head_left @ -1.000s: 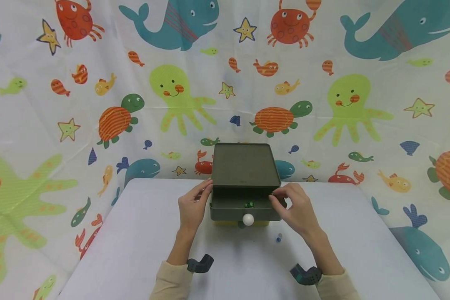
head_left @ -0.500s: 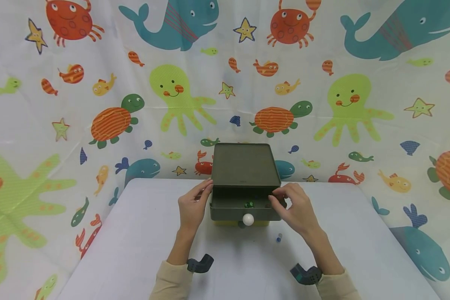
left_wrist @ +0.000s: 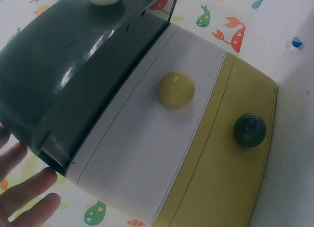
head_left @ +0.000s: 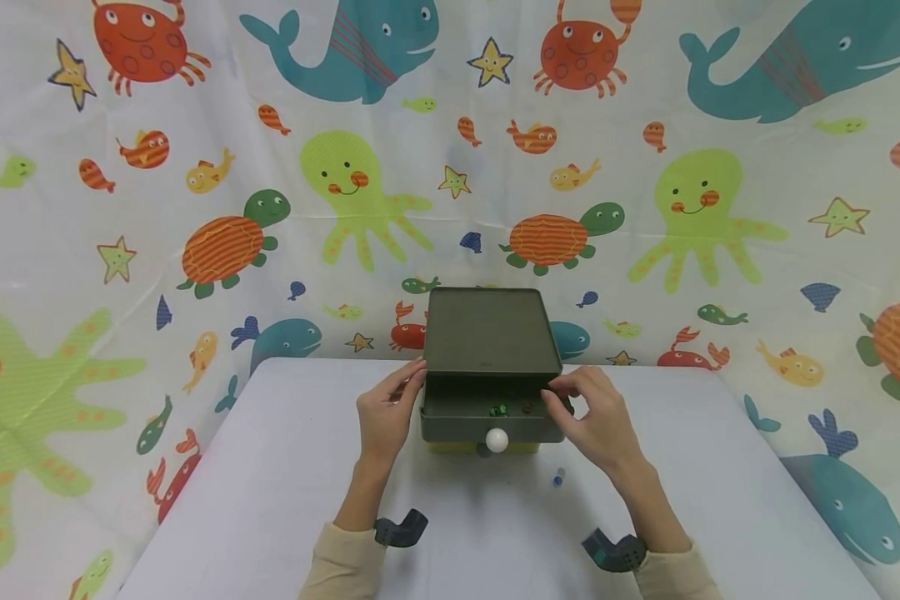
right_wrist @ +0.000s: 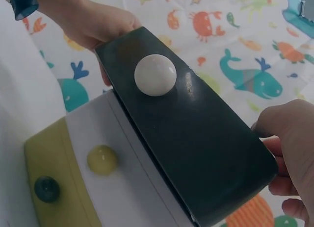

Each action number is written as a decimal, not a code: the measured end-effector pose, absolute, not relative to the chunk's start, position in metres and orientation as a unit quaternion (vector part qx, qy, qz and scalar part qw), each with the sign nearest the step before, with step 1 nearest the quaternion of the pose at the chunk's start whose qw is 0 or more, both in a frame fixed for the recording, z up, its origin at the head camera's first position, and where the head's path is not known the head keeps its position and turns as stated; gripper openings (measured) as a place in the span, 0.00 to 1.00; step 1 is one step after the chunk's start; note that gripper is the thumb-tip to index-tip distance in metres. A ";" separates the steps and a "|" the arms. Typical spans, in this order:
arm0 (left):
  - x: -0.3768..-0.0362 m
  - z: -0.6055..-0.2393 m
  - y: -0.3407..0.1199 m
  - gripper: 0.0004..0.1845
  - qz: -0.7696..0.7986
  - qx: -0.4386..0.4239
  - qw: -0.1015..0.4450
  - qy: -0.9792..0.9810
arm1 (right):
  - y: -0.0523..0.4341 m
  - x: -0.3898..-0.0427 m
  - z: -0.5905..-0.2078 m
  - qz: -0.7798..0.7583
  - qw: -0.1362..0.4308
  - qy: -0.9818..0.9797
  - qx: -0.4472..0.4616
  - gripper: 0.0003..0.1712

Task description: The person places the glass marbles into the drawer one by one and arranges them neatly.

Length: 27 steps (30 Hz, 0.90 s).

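A small chest (head_left: pixel 489 332) stands at the table's far middle. Its dark green top drawer (head_left: pixel 487 422) with a white knob (head_left: pixel 497 439) is pulled out. In the drawer lie a green marble (head_left: pixel 498 409) and a brown one (head_left: pixel 527 407). My left hand (head_left: pixel 386 412) touches the chest's left side with straight fingers (left_wrist: pixel 29 192). At the drawer's right corner my right hand (head_left: pixel 592 412) has loosely curled fingers (right_wrist: pixel 289 138) with nothing seen in them. Below are a white drawer with a yellow knob (left_wrist: pixel 176 89) and a yellow drawer with a dark knob (left_wrist: pixel 249 130).
A small blue marble (head_left: pixel 557 477) lies on the white table (head_left: pixel 270 467) just in front of the chest, near my right wrist. A sea-creature printed cloth (head_left: pixel 195 167) hangs behind and to both sides of the table.
My right hand has drawn slightly right from over the drawer, and a brown marble now shows inside beside the green one. The left hand has stayed put.
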State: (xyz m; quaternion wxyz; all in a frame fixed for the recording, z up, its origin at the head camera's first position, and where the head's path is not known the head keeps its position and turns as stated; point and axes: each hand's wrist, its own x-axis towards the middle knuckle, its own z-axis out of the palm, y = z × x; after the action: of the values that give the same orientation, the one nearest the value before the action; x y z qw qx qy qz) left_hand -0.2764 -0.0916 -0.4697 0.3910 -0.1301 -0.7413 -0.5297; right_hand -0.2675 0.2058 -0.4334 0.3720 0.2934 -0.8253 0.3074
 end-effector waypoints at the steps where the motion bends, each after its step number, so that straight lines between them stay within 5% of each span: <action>1: -0.276 -0.470 -0.091 0.12 -0.530 -0.129 0.391 -0.741 | 0.206 -0.267 -0.434 0.308 0.371 -0.826 0.292 0.12; 27: -0.276 -0.470 -0.091 0.12 -0.532 -0.131 0.392 -0.740 | 0.221 -0.257 -0.434 0.329 0.396 -0.820 0.251 0.13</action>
State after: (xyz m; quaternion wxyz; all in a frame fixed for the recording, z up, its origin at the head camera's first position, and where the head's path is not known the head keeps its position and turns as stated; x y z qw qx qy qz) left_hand -0.2762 -0.0908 -0.4702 0.3918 -0.1309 -0.7395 -0.5315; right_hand -0.2569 0.2207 -0.4336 0.3957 0.2507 -0.8200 0.3289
